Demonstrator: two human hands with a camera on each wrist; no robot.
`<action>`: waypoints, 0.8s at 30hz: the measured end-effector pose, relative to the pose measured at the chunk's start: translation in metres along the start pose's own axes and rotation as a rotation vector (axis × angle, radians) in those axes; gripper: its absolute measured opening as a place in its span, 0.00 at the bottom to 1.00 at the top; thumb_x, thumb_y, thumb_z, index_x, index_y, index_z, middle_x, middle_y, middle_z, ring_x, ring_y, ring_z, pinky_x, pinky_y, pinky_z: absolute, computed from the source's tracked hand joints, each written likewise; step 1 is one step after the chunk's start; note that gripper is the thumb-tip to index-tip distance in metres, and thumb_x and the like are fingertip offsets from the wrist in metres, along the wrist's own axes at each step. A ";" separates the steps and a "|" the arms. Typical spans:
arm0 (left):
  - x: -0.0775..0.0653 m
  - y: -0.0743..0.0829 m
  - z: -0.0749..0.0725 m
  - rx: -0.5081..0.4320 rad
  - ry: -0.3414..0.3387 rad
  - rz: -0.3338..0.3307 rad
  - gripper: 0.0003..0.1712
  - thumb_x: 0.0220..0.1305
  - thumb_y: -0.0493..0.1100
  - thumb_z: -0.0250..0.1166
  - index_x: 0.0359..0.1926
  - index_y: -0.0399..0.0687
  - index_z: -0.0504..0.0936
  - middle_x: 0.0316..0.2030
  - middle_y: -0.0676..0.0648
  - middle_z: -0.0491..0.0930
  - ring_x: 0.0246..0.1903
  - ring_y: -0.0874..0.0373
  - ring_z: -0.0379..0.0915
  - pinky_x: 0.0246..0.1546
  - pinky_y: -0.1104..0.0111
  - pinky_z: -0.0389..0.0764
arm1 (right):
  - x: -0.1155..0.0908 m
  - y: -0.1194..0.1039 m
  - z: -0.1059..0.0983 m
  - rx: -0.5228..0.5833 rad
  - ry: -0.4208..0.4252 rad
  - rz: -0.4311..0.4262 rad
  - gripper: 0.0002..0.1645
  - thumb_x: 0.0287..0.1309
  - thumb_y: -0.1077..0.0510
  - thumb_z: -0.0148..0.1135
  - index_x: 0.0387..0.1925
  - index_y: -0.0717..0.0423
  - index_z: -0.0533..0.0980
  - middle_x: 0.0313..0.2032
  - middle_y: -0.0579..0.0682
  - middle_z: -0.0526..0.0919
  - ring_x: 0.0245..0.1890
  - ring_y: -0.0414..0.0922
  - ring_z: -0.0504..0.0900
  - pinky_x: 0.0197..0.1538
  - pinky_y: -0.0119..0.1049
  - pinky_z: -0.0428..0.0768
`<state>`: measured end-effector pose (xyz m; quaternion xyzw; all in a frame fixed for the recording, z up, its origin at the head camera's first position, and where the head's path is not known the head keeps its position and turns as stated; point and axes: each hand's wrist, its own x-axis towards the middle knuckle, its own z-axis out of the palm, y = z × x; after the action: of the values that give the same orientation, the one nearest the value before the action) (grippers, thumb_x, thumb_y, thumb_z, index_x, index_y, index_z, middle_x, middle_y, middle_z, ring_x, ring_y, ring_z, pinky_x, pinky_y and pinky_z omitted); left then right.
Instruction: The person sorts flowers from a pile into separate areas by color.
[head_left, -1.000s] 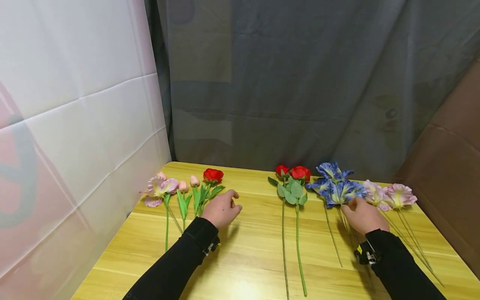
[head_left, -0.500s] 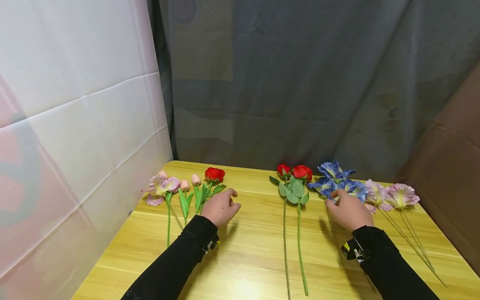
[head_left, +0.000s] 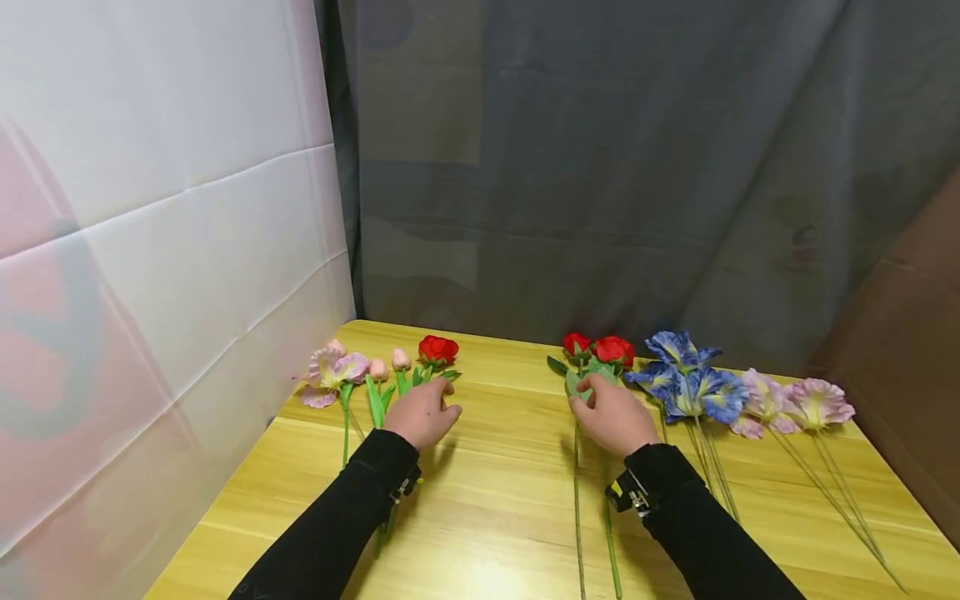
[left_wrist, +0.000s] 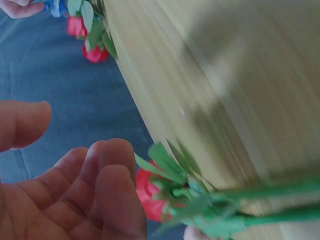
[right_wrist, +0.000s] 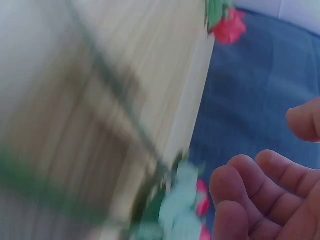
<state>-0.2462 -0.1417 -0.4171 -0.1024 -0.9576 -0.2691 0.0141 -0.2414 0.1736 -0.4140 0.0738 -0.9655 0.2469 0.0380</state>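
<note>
My left hand (head_left: 420,414) hovers over the left group of flowers with loosely curled fingers and nothing in its grasp. Beside it lie a red rose (head_left: 438,350), small pink tulips (head_left: 401,359) and a pale purple ruffled flower (head_left: 330,371). My right hand (head_left: 617,414) is above the stems of two red roses (head_left: 614,350), hiding part of their leaves. In the right wrist view, a gap separates its thumb from the relaxed fingers (right_wrist: 229,185), and no stem lies between them. Just right of this hand are blue irises (head_left: 705,393).
Two more pale purple flowers (head_left: 817,402) lie at the right, their thin stems pointing toward the front right. The wooden table (head_left: 495,467) ends at a dark grey curtain (head_left: 540,208). A white cloth (head_left: 217,208) hangs on the left, and a brown panel stands on the right.
My right hand has moved left from the blue irises to the red roses, leaving the irises fully visible. My left hand has shifted slightly left and stays empty. The view has turned slightly.
</note>
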 end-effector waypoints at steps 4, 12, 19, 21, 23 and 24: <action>-0.004 -0.009 -0.004 0.033 0.022 -0.022 0.21 0.68 0.49 0.65 0.57 0.43 0.80 0.28 0.53 0.77 0.25 0.58 0.72 0.29 0.61 0.73 | 0.009 -0.022 0.020 0.007 -0.022 -0.024 0.22 0.70 0.46 0.57 0.57 0.54 0.74 0.31 0.48 0.79 0.21 0.45 0.73 0.28 0.41 0.69; -0.012 -0.030 -0.017 0.066 0.037 -0.094 0.12 0.68 0.48 0.65 0.47 0.47 0.79 0.24 0.51 0.74 0.21 0.55 0.70 0.25 0.61 0.69 | 0.018 -0.050 0.047 0.010 -0.032 -0.077 0.20 0.67 0.45 0.61 0.53 0.51 0.76 0.29 0.45 0.78 0.22 0.43 0.74 0.28 0.39 0.72; -0.016 -0.044 -0.018 0.159 -0.002 -0.164 0.15 0.63 0.49 0.69 0.29 0.50 0.72 0.21 0.51 0.70 0.21 0.54 0.69 0.24 0.62 0.65 | 0.021 -0.059 0.054 0.012 -0.043 -0.087 0.19 0.67 0.45 0.61 0.53 0.51 0.76 0.29 0.45 0.79 0.21 0.43 0.74 0.28 0.39 0.71; -0.019 -0.044 -0.015 0.191 -0.030 -0.170 0.17 0.61 0.51 0.71 0.27 0.50 0.73 0.21 0.51 0.72 0.21 0.55 0.70 0.24 0.61 0.68 | 0.022 -0.060 0.055 0.015 -0.050 -0.088 0.20 0.67 0.45 0.61 0.53 0.51 0.76 0.29 0.45 0.78 0.21 0.43 0.74 0.28 0.39 0.71; -0.022 -0.044 -0.011 0.231 -0.057 -0.174 0.18 0.60 0.54 0.72 0.25 0.50 0.75 0.20 0.52 0.73 0.21 0.55 0.71 0.24 0.60 0.71 | 0.022 -0.062 0.056 0.017 -0.056 -0.089 0.20 0.67 0.45 0.61 0.53 0.51 0.76 0.29 0.45 0.78 0.22 0.43 0.74 0.28 0.39 0.71; -0.023 -0.044 -0.009 0.247 -0.065 -0.179 0.19 0.59 0.55 0.73 0.23 0.50 0.76 0.19 0.52 0.74 0.20 0.55 0.71 0.25 0.60 0.72 | 0.023 -0.063 0.056 0.021 -0.060 -0.091 0.20 0.68 0.45 0.61 0.53 0.51 0.76 0.29 0.45 0.78 0.22 0.44 0.74 0.28 0.39 0.71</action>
<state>-0.2328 -0.1872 -0.4336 -0.0230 -0.9886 -0.1461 -0.0284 -0.2555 0.0889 -0.4312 0.1256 -0.9592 0.2526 0.0194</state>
